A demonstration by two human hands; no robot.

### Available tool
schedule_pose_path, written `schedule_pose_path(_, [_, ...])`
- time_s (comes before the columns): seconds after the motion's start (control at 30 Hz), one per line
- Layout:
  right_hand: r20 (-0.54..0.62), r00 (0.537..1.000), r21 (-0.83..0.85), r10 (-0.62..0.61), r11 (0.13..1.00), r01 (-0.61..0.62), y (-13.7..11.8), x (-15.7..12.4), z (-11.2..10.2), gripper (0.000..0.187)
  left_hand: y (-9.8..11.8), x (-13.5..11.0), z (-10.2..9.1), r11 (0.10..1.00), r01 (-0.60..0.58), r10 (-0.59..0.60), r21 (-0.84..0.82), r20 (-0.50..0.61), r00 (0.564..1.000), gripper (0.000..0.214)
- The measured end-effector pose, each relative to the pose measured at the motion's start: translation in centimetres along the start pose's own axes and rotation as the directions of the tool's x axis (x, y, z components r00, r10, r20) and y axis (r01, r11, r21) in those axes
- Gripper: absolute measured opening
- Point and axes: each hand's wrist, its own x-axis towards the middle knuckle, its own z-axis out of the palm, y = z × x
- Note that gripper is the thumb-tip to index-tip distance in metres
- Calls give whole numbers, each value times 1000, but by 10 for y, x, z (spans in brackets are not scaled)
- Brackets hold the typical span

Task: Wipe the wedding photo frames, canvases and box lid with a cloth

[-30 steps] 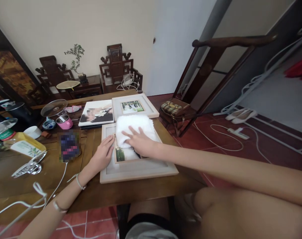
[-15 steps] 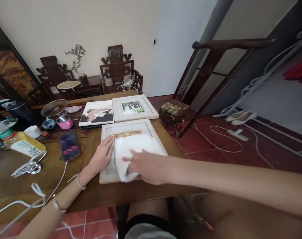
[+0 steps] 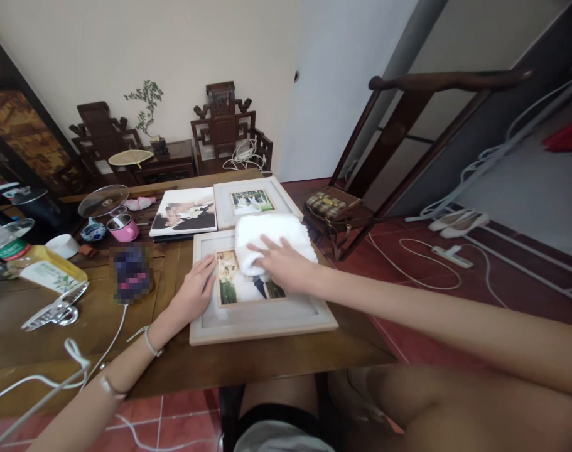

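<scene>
A brown wooden table (image 3: 78, 326) stands in a room with dark carved chairs (image 3: 224, 125) by the back wall. A big pale picture frame (image 3: 262, 323) lies flat near the table's front edge. The person's left hand (image 3: 194, 295) rests open on the frame's left side. The right hand (image 3: 286, 267) presses down on a white cloth (image 3: 271, 229), fingers spread flat. The cloth sits on the far right part of the big frame, over the top of its photo. A smaller frame (image 3: 226, 216) and a photo print (image 3: 184, 210) lie just behind. A pink cup (image 3: 123, 227) stands further left.
</scene>
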Motion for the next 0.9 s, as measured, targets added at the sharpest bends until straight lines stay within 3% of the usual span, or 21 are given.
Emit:
schedule_pose_path(0.2, [-61,997,-24,55,998,-56,-2,42,3,62,-5,0,3,999,-6,6,-34,-10,1000,44])
schedule_pose_path(0.37, [-32,998,-69,-47,997,45,-30,52,2,54,6,0,3,994,37,-43,-102,-59,997,52])
schedule_pose_path(0.5, [34,983,-104,-178,978,181,-59,37,-4,54,10,-1,1,988,43,-58,-147,-99,993,58])
schedule_pose_path(0.67, [116,966,-133,-230,961,244,-85,5,-17,35,9,0,2,989,27,-43,-144,-111,993,57])
schedule_pose_path(0.9, [154,918,-59,-365,924,378,-78,-34,-25,32,13,2,2,990,81,-88,-119,-52,995,57])
